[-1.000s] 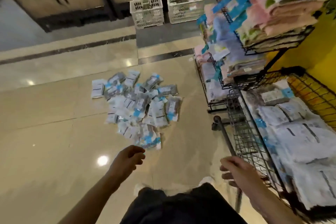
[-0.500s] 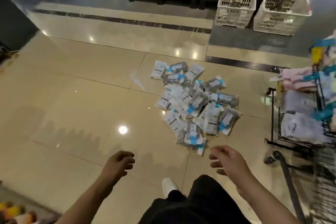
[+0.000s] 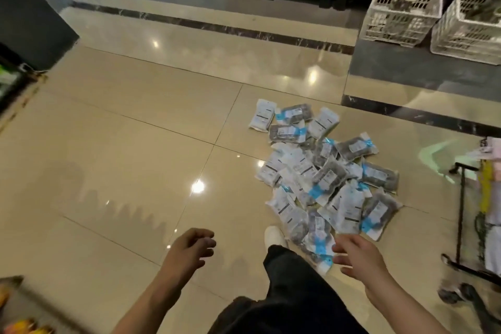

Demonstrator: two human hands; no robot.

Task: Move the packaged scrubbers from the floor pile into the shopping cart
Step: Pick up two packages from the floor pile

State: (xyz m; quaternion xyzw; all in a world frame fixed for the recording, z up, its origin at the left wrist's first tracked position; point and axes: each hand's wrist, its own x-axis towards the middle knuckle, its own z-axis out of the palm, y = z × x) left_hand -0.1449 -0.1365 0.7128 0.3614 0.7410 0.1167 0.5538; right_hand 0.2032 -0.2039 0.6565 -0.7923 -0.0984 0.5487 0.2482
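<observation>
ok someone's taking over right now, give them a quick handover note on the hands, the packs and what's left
Left hand: empty, fingers loosely curled, over bare floor.
Right hand: empty, open, at the near edge of the pile.
Packs: a large heap on the tile floor, just ahead of the white shoe.
Cart: only a dark frame shows at the right edge; its basket is out of view.
Left: pick up the packs and load the cart; nothing is in hand yet.

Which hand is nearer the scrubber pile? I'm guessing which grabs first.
Right. The right hand hovers at the near edge of the scrubber pile; the left hand hangs over bare floor, well left of it.
</observation>
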